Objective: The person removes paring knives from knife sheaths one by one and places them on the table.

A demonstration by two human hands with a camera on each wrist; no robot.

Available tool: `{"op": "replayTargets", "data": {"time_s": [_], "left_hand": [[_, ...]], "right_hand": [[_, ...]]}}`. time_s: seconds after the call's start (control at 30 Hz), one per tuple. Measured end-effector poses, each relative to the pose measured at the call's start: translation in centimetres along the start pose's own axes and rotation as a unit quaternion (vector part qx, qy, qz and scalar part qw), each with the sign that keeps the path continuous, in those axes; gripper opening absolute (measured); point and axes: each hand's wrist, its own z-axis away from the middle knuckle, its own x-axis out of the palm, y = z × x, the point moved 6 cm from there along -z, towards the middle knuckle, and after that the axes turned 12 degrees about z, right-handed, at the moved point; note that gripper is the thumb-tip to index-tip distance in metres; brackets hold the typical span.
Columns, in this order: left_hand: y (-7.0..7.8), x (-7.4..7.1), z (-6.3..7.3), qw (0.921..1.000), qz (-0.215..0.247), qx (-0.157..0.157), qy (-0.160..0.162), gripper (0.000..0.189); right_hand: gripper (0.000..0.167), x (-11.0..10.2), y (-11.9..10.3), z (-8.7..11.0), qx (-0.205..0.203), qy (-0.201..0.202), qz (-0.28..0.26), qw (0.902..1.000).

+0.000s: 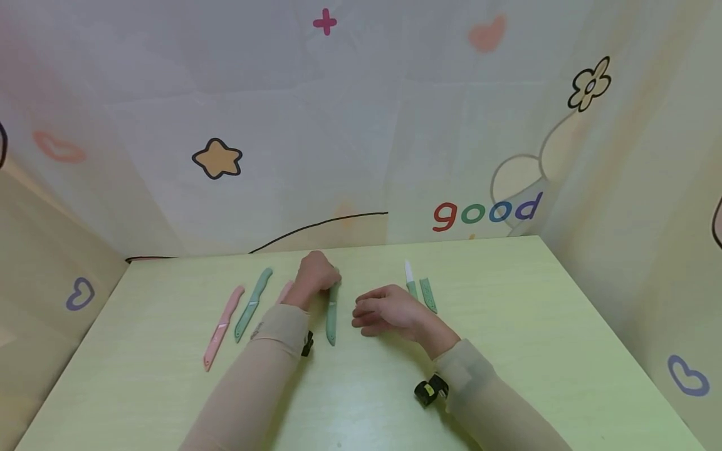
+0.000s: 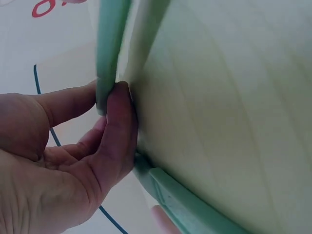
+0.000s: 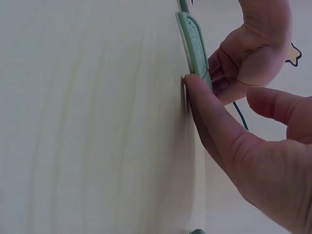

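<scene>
In the head view my left hand [image 1: 316, 274] pinches the handle end of a green sheathed knife [image 1: 331, 319], its sheathed end pointing toward me. The left wrist view shows thumb and fingertips on that green handle [image 2: 110, 53]. My right hand [image 1: 392, 310] hovers just right of the knife, fingers extended and thumb apart, holding nothing. In the right wrist view its fingertips [image 3: 195, 83] appear close to the green sheath [image 3: 194, 41]; contact is unclear. To the left lie a pink knife [image 1: 224, 329], a green knife [image 1: 254, 305] and another pink knife [image 1: 284, 291], partly hidden by my left hand.
Beyond my right hand lie a green-handled knife with a bare white blade [image 1: 409, 272] and a separate green sheath [image 1: 429, 295]. The pale table [image 1: 507, 351] ends at a printed curtain [image 1: 338, 156] behind and at both sides.
</scene>
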Motion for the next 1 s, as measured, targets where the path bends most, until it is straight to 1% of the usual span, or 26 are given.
{"op": "replayTargets", "data": {"time_s": [0.07,0.13,0.27,0.37,0.43,0.47,0.6,0.67,0.83,1.0], "left_hand": [[0.1,-0.3,0.7,0.9997,0.021,-0.009,-0.004,0.017],[0.1,-0.6,1.0,0.9993,0.034,-0.013,-0.006,0.015],[-0.1,-0.7,1.3,0.9974,0.068,-0.020,-0.014,0.026],[-0.5,-0.6,1.3,0.9923,0.119,-0.028,-0.021,0.030],[-0.6,-0.5,1.4,0.9876,0.152,-0.031,-0.024,0.032],[-0.6,-0.4,1.5,0.9840,0.173,-0.035,-0.028,0.033],[-0.6,-0.1,1.7,0.9685,0.241,-0.047,-0.043,0.034],[-0.6,0.0,1.8,0.9595,0.272,-0.052,-0.051,0.035],[-0.6,-0.1,1.9,0.9442,0.318,-0.058,-0.063,0.038],[-0.7,-0.1,1.9,0.9323,0.352,-0.055,-0.064,0.036]], "right_hand": [[0.043,0.2,0.1,-0.2,0.000,-0.006,-0.016,0.9999],[0.043,0.4,0.2,-0.4,-0.001,-0.012,-0.030,0.9995],[0.043,0.8,0.3,-0.6,-0.002,-0.023,-0.056,0.9981],[0.043,1.0,0.4,-0.8,-0.004,-0.031,-0.066,0.9973],[0.043,1.2,0.5,-0.9,-0.005,-0.036,-0.069,0.9969],[0.043,1.2,0.5,-1.0,-0.006,-0.038,-0.070,0.9968],[0.042,1.4,0.7,-1.3,-0.003,-0.043,-0.077,0.9961],[0.041,1.5,0.8,-1.3,-0.002,-0.047,-0.079,0.9958],[0.039,1.6,0.8,-1.2,-0.004,-0.049,-0.078,0.9957],[0.037,1.6,0.7,-1.2,-0.003,-0.045,-0.081,0.9957]]}}
